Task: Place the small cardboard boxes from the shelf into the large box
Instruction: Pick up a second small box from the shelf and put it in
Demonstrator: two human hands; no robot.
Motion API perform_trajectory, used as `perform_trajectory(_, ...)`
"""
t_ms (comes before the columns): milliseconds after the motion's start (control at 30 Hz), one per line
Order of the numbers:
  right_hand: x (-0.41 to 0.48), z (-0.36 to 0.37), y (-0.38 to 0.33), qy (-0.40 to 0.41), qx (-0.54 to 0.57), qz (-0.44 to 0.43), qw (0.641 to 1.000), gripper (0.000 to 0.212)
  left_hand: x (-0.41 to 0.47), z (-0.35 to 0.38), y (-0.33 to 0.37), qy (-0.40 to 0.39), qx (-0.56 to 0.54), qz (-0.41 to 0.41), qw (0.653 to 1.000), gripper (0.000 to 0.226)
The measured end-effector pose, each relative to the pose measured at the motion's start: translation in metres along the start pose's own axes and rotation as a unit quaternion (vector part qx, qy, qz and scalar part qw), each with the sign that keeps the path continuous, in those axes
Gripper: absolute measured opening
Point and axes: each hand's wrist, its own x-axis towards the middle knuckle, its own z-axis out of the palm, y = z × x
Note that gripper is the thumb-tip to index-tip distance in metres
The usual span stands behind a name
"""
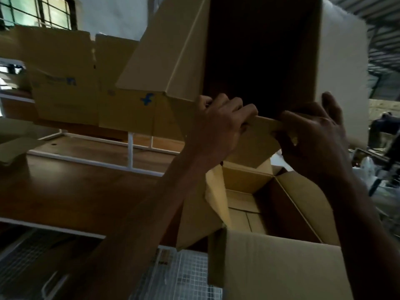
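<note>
Both my hands hold a small cardboard box point(173, 53) up in front of me, its open dark inside facing me. My left hand point(218, 124) and my right hand point(313, 135) each pinch the box's near bottom flap. Below them stands the large box point(281, 267), open at the top, flaps out, with flat cardboard lying inside. More small cardboard boxes point(65, 83) with blue logos stand on the shelf point(86, 152) at the left.
The shelf has wooden boards and a white metal frame. A folded cardboard piece point(15, 150) lies at its left end. A wire-mesh surface point(186, 276) runs under the large box. A window point(36, 11) is at the top left.
</note>
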Motion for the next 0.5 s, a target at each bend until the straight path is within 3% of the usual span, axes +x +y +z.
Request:
perform_trajectory(233,-0.071,0.019,0.131,-0.029,0.027,0.02,0.999,0.024,0.014,0.1,0.108,-0.026,-0.013,-0.005,1.0,0.025)
perform_trajectory(500,-0.14,0.055,0.211,-0.092,0.085,0.029,0.992,0.029,-0.009,0.172,0.183,-0.141,-0.04,-0.033,0.989,0.029)
